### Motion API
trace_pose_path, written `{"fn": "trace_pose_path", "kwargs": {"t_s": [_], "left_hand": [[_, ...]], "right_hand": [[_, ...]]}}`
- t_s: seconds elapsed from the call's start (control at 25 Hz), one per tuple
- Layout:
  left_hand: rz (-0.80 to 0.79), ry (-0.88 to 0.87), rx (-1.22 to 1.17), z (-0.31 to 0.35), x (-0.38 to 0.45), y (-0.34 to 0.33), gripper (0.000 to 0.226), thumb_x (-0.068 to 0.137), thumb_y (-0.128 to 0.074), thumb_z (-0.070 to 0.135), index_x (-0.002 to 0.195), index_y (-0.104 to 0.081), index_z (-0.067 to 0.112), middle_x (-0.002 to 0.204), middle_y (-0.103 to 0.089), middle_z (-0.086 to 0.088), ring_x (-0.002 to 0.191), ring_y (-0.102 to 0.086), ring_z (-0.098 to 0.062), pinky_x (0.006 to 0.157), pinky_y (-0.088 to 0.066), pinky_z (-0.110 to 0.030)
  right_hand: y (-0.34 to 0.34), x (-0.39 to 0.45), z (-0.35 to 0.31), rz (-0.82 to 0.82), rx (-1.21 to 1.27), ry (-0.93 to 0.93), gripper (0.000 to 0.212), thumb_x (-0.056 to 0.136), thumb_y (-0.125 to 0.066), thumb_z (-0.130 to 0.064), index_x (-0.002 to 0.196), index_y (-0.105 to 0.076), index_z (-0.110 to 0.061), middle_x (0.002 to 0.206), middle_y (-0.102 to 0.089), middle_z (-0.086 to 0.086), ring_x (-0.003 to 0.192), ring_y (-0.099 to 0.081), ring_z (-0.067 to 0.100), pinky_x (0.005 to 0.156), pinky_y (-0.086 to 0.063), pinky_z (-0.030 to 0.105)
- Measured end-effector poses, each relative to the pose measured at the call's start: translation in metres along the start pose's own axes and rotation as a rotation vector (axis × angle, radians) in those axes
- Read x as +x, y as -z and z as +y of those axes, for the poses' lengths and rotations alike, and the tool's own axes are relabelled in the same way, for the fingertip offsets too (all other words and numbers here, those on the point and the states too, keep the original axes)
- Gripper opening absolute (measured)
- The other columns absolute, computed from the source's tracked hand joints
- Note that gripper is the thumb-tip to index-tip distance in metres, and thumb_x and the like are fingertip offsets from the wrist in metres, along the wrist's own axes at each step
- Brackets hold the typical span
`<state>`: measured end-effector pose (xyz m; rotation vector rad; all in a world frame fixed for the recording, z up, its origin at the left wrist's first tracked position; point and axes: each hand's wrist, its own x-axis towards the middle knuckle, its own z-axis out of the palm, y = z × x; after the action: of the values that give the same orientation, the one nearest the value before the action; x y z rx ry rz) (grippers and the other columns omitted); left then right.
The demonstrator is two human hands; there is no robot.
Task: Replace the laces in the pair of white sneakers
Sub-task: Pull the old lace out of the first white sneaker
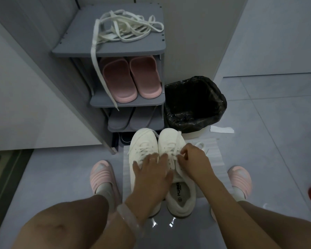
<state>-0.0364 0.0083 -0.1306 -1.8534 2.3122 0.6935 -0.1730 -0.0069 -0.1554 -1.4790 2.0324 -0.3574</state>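
Left hand (pixel 151 174) lies flat, steadying the sneakers (pixel 172 141); right hand (pixel 193 159) pinches the lace (pixel 171 159): better pull it out slowly, eyelet by eyelet.

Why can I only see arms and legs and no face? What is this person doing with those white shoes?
The camera sits on the person's head and looks down, so you see only their own arms, knees and feet in pink slippers. There is just this one picture, and no machine.

They crouch over a pair of white lace-up sneakers standing side by side on a pale ribbed mat on the floor. The left hand lies flat with straight fingers across the shoes, steadying them. The right hand pinches the white lace of the right-side shoe.

Ahead stands a grey shoe rack. On top lies a tangled pile of loose white laces, one end dangling down. Below sit pink rubber slippers. Beside the rack is a bin lined with a black plastic bag.
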Motion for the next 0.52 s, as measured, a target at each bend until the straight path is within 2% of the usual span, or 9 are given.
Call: {"fn": "trace_pose_path", "kwargs": {"t_s": [0.04, 0.08, 0.12, 0.2, 0.28, 0.32, 0.4, 0.48, 0.52], "left_hand": [[-0.029, -0.02, 0.024, -0.002, -0.003, -0.01, 0.053, 0.091, -0.032, 0.044, 0.14, -0.031, 0.024, 0.145, -0.034, 0.0, 0.142, -0.019, -0.023, 0.112, -0.011, -0.055], [0.011, -0.054, 0.052, -0.003, -0.005, -0.014, 0.054, 0.085, -0.039, 0.045, 0.133, -0.044, 0.021, 0.136, -0.048, -0.002, 0.139, -0.029, -0.028, 0.107, -0.019, -0.063], [0.063, -0.083, 0.096, -0.005, -0.005, -0.018, 0.052, 0.076, -0.046, 0.044, 0.12, -0.059, 0.019, 0.118, -0.064, -0.001, 0.127, -0.047, -0.031, 0.096, -0.032, -0.068], [0.157, -0.1, 0.177, -0.008, 0.0, -0.022, 0.047, 0.063, -0.044, 0.049, 0.089, -0.073, 0.023, 0.078, -0.072, 0.008, 0.096, -0.069, -0.023, 0.071, -0.051, -0.06], [0.177, -0.109, 0.158, -0.008, 0.002, -0.024, 0.049, 0.059, -0.041, 0.053, 0.08, -0.074, 0.024, 0.066, -0.07, 0.011, 0.084, -0.071, -0.016, 0.066, -0.053, -0.054], [0.197, -0.121, 0.154, -0.008, 0.002, -0.023, 0.049, 0.059, -0.041, 0.053, 0.08, -0.075, 0.024, 0.066, -0.07, 0.011, 0.082, -0.071, -0.015, 0.065, -0.053, -0.054], [0.205, -0.122, 0.165, -0.01, 0.001, -0.029, 0.047, 0.054, -0.05, 0.051, 0.081, -0.076, 0.022, 0.069, -0.071, 0.009, 0.081, -0.072, -0.015, 0.064, -0.053, -0.056], [0.208, -0.099, 0.19, -0.01, -0.001, -0.034, 0.054, 0.046, -0.061, 0.049, 0.088, -0.076, 0.019, 0.074, -0.073, 0.007, 0.084, -0.071, -0.015, 0.065, -0.052, -0.059], [0.22, -0.088, 0.187, -0.01, -0.002, -0.037, 0.06, 0.045, -0.065, 0.049, 0.096, -0.075, 0.019, 0.077, -0.072, 0.008, 0.086, -0.071, -0.014, 0.066, -0.052, -0.059]], "right_hand": [[-0.001, 0.0, -0.005, -0.006, -0.048, 0.018, 0.017, 0.093, -0.052, -0.024, 0.1, -0.055, -0.009, 0.096, -0.054, 0.004, 0.087, -0.054, 0.02, 0.069, -0.038, 0.026], [-0.001, 0.0, -0.011, -0.011, -0.123, 0.04, 0.018, 0.094, -0.05, -0.022, 0.103, -0.055, -0.006, 0.103, -0.054, 0.007, 0.092, -0.056, 0.022, 0.071, -0.039, 0.027], [-0.002, -0.002, -0.017, -0.007, -0.212, 0.064, 0.017, 0.095, -0.047, -0.018, 0.104, -0.054, -0.005, 0.108, -0.054, 0.009, 0.096, -0.056, 0.024, 0.071, -0.04, 0.028], [-0.005, -0.007, -0.027, -0.004, -0.393, 0.099, 0.018, 0.095, -0.042, -0.008, 0.11, -0.052, -0.006, 0.115, -0.052, 0.011, 0.103, -0.056, 0.024, 0.074, -0.043, 0.029], [-0.01, -0.009, -0.029, 0.026, -0.437, 0.13, 0.021, 0.094, -0.04, -0.004, 0.112, -0.05, -0.006, 0.116, -0.052, 0.011, 0.103, -0.055, 0.022, 0.075, -0.045, 0.028], [-0.012, -0.008, -0.028, 0.062, -0.36, 0.118, 0.016, 0.093, -0.042, -0.005, 0.105, -0.053, -0.006, 0.109, -0.054, 0.011, 0.097, -0.056, 0.021, 0.071, -0.044, 0.028], [-0.005, -0.002, -0.025, 0.093, 0.03, -0.001, 0.011, 0.088, -0.049, -0.008, 0.078, -0.053, -0.01, 0.084, -0.055, 0.007, 0.074, -0.052, 0.017, 0.061, -0.038, 0.026], [0.011, 0.004, -0.023, -0.039, 0.533, -0.227, 0.027, 0.084, -0.052, -0.01, 0.059, -0.043, -0.014, 0.062, -0.045, 0.003, 0.059, -0.041, 0.014, 0.057, -0.033, 0.026], [0.018, 0.004, -0.023, -0.141, 0.69, -0.32, 0.03, 0.083, -0.052, -0.011, 0.056, -0.041, -0.015, 0.058, -0.042, 0.002, 0.057, -0.039, 0.014, 0.056, -0.032, 0.026]]}}
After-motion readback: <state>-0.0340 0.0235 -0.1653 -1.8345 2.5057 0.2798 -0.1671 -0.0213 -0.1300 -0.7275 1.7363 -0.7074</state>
